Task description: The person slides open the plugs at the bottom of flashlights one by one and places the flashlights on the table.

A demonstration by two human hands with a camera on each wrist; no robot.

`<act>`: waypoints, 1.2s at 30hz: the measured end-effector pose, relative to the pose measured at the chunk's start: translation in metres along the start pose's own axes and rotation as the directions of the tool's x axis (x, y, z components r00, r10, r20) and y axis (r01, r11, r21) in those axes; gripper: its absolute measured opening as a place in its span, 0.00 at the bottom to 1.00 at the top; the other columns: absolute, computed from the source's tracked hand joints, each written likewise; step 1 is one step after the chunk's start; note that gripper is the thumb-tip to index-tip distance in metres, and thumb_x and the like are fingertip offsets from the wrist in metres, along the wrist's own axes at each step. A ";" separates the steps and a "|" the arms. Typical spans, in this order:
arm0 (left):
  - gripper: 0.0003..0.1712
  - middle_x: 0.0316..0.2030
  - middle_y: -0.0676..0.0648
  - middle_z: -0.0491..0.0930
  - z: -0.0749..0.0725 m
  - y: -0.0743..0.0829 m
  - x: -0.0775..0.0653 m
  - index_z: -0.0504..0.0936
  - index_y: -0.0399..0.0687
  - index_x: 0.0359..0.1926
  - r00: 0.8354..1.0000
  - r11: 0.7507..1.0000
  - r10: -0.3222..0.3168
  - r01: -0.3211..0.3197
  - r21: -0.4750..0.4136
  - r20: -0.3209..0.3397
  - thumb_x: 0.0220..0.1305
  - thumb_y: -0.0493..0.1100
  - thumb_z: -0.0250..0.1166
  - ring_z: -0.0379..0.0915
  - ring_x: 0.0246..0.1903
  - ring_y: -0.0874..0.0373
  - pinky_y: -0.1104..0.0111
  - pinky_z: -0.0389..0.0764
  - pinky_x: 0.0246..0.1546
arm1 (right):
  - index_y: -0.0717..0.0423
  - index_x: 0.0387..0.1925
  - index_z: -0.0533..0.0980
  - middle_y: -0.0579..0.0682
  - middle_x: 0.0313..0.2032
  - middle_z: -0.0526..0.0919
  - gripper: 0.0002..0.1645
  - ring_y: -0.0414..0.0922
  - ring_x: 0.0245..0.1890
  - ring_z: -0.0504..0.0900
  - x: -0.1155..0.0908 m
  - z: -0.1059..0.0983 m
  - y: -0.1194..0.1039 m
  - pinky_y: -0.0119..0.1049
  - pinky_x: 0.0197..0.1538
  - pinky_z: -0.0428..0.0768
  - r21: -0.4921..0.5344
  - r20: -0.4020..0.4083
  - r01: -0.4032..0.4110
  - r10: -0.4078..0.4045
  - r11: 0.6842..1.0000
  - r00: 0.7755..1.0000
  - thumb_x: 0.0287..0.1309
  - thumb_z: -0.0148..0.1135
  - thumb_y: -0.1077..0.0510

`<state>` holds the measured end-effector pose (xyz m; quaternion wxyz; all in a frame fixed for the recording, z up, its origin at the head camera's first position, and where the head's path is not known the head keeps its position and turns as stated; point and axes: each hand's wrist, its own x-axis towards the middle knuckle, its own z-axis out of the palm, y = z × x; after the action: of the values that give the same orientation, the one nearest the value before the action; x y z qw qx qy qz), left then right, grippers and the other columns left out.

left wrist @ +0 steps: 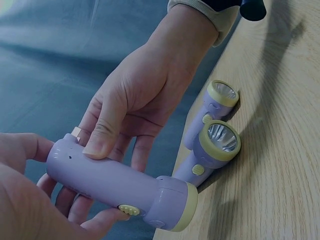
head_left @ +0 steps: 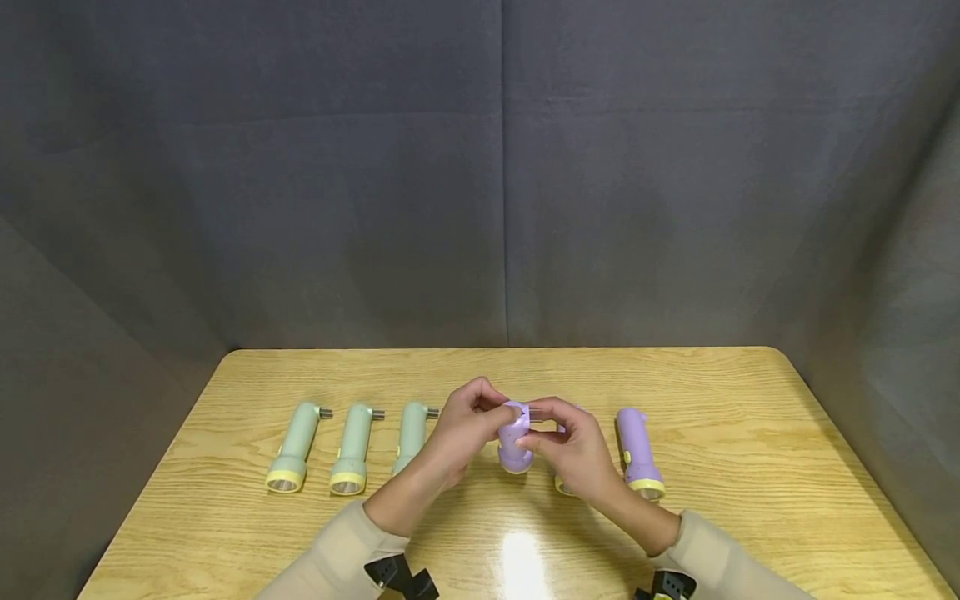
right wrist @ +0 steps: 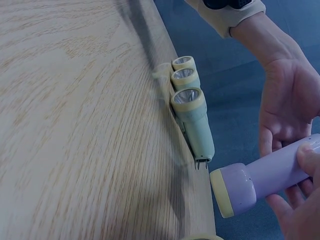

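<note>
A purple flashlight (head_left: 514,442) with a yellow rim and a yellow switch is held up off the table between both hands. My left hand (head_left: 463,433) grips its tail end, thumb and fingers on opposite sides of the body. On the other side, my right hand (head_left: 573,454) pinches the same end, its thumb (left wrist: 102,140) pressed on the barrel beside the metal plug prongs (left wrist: 76,132), which stick out sideways. In the left wrist view the lens end points away from the hands. The right fingers partly hide the prongs.
Several green flashlights (head_left: 296,442) lie in a row on the left of the wooden table (head_left: 202,533), prongs out to the right. Two purple flashlights lie on the right: one (head_left: 636,446) in full view, another (left wrist: 220,141) partly behind my right hand. Dark cloth (head_left: 375,208) hangs behind.
</note>
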<state>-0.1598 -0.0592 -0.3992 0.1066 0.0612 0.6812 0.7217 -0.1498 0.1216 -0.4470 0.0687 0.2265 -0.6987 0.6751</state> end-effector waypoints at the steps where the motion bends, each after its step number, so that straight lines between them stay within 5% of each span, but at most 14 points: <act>1: 0.07 0.33 0.47 0.76 0.000 0.000 0.000 0.75 0.38 0.35 1.000 1.000 -0.001 0.001 0.004 -0.001 0.62 0.34 0.66 0.72 0.35 0.57 0.68 0.79 0.38 | 0.74 0.47 0.79 0.44 0.45 0.85 0.19 0.38 0.46 0.85 0.000 0.000 0.000 0.36 0.45 0.87 0.001 -0.002 -0.001 0.001 1.000 1.000 0.51 0.71 0.77; 36: 0.11 0.37 0.46 0.78 -0.006 0.002 0.004 0.77 0.34 0.43 0.999 0.999 0.019 -0.021 0.043 0.043 0.68 0.39 0.67 0.74 0.36 0.57 0.65 0.83 0.42 | 0.69 0.49 0.81 0.54 0.47 0.86 0.20 0.40 0.48 0.84 0.004 0.001 -0.009 0.36 0.46 0.87 -0.045 -0.033 -0.080 0.079 0.996 0.996 0.53 0.72 0.73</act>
<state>-0.1656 -0.0642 -0.3975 0.1125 0.0859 0.6937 0.7062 -0.1499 0.1202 -0.4371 0.0579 0.1865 -0.7215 0.6643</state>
